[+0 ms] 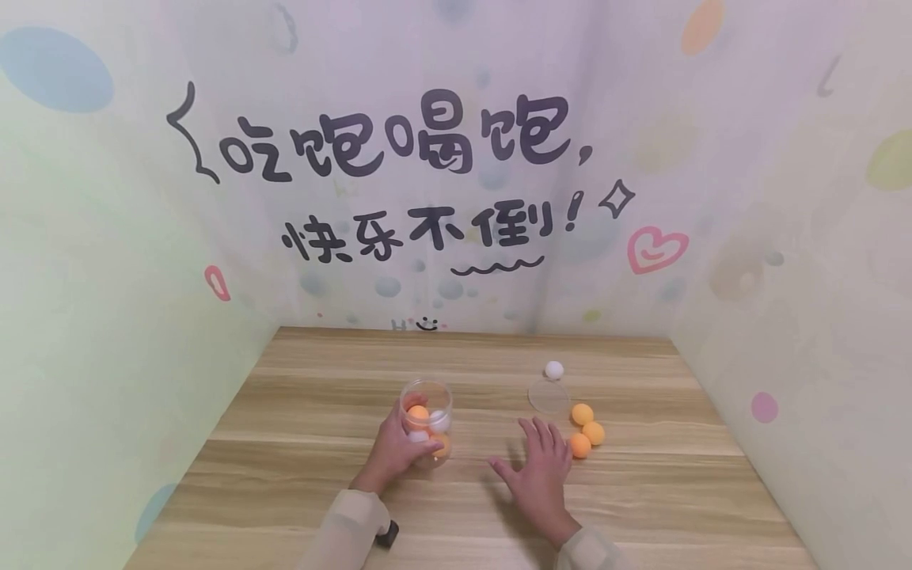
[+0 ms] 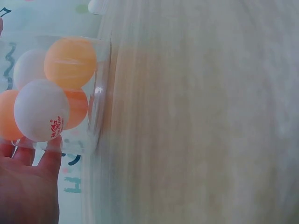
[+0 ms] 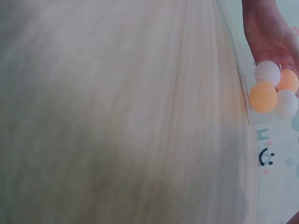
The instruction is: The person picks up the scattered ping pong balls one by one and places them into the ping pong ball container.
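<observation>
A clear plastic jar [image 1: 427, 400] stands upright on the table, its top uncovered. My left hand [image 1: 397, 447] grips it from the left side, thumb across the front and fingers around the back. Inside are several orange and white table tennis balls; the left wrist view shows a white ball [image 2: 42, 110] with red print and an orange ball [image 2: 70, 63]. My right hand [image 1: 540, 479] hovers over the table with fingers spread and holds nothing. Just right of its fingertips lie three orange balls [image 1: 593, 433]; whether it touches the nearest, I cannot tell.
A clear round lid [image 1: 549, 396] lies flat beyond my right hand, with a loose white ball [image 1: 554, 370] just behind it. The wooden table [image 1: 321, 380] is enclosed by walls; the back wall [image 1: 399, 301] carries black lettering.
</observation>
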`<action>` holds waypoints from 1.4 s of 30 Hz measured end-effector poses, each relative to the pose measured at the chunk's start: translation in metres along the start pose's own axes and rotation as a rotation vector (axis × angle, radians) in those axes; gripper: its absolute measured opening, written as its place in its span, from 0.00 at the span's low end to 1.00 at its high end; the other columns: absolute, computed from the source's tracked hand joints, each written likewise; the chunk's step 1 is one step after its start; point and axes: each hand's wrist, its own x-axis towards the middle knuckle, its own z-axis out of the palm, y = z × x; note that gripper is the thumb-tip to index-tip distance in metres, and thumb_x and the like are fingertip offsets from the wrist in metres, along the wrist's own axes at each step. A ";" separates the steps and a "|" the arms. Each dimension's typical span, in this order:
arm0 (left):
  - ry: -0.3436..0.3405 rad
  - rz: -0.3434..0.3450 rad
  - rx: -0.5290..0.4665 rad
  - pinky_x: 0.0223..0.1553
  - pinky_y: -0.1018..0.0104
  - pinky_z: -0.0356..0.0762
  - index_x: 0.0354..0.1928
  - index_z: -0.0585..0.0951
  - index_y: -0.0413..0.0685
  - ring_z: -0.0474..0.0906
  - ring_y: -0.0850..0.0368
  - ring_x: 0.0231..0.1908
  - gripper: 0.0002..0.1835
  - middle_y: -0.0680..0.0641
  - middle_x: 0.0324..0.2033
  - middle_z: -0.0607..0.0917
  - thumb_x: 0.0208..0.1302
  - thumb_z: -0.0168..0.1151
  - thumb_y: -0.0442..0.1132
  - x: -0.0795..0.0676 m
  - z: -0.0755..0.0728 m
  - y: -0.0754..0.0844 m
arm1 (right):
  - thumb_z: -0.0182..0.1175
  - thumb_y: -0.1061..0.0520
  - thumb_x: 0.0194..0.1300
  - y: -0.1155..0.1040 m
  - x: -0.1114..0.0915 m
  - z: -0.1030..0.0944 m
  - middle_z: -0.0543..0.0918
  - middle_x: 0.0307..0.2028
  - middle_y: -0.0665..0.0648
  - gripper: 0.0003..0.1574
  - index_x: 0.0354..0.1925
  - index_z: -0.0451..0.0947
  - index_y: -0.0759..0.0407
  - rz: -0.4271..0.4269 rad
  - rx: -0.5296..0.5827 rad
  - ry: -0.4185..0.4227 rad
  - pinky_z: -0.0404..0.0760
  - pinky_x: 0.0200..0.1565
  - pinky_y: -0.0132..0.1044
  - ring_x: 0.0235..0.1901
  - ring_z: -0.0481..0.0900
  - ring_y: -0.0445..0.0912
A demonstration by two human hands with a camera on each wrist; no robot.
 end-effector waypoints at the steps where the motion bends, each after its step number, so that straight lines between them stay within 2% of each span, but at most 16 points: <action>1: 0.001 0.002 -0.001 0.54 0.63 0.74 0.63 0.67 0.50 0.74 0.51 0.54 0.47 0.39 0.60 0.75 0.39 0.83 0.38 0.000 0.000 0.000 | 0.79 0.42 0.39 0.000 0.000 0.000 0.70 0.62 0.68 0.52 0.59 0.72 0.61 0.007 0.001 0.001 0.44 0.62 0.69 0.63 0.58 0.66; 7: 0.000 0.016 -0.001 0.54 0.62 0.74 0.63 0.67 0.48 0.74 0.50 0.54 0.46 0.38 0.59 0.75 0.40 0.82 0.38 0.000 0.000 0.000 | 0.79 0.43 0.40 0.000 -0.002 0.000 0.70 0.62 0.68 0.51 0.60 0.72 0.61 0.049 0.015 -0.015 0.46 0.62 0.67 0.63 0.58 0.66; 14: -0.012 -0.016 0.004 0.56 0.58 0.73 0.64 0.66 0.50 0.73 0.51 0.55 0.47 0.39 0.61 0.74 0.40 0.82 0.39 -0.001 0.000 0.003 | 0.79 0.45 0.42 0.000 -0.002 -0.001 0.69 0.63 0.67 0.51 0.61 0.71 0.62 0.089 0.057 -0.043 0.49 0.62 0.66 0.64 0.57 0.65; 24: -0.010 -0.026 0.010 0.57 0.54 0.72 0.64 0.67 0.50 0.73 0.52 0.55 0.47 0.39 0.61 0.74 0.40 0.82 0.38 0.001 0.000 0.001 | 0.78 0.45 0.45 0.003 0.001 -0.001 0.69 0.63 0.68 0.49 0.60 0.71 0.62 0.135 0.080 -0.090 0.51 0.62 0.66 0.65 0.57 0.65; 34: 0.002 -0.034 0.018 0.57 0.57 0.73 0.63 0.67 0.51 0.74 0.52 0.54 0.46 0.42 0.59 0.75 0.40 0.82 0.36 -0.001 0.001 0.003 | 0.78 0.47 0.45 0.004 0.001 0.002 0.68 0.63 0.68 0.46 0.59 0.72 0.63 0.143 0.117 -0.098 0.53 0.61 0.64 0.64 0.58 0.64; 36: 0.005 -0.036 0.023 0.56 0.56 0.72 0.63 0.67 0.50 0.74 0.51 0.54 0.46 0.41 0.59 0.75 0.41 0.82 0.35 -0.002 0.001 0.007 | 0.78 0.49 0.45 0.005 0.000 0.003 0.68 0.63 0.69 0.45 0.58 0.72 0.63 0.139 0.134 -0.088 0.54 0.61 0.64 0.63 0.58 0.64; 42: -0.016 -0.006 0.030 0.53 0.58 0.75 0.62 0.67 0.39 0.75 0.47 0.52 0.43 0.34 0.57 0.75 0.42 0.80 0.31 -0.008 -0.004 0.037 | 0.79 0.53 0.43 0.007 -0.001 0.006 0.68 0.63 0.69 0.44 0.57 0.73 0.63 0.138 0.158 -0.067 0.60 0.59 0.64 0.62 0.60 0.65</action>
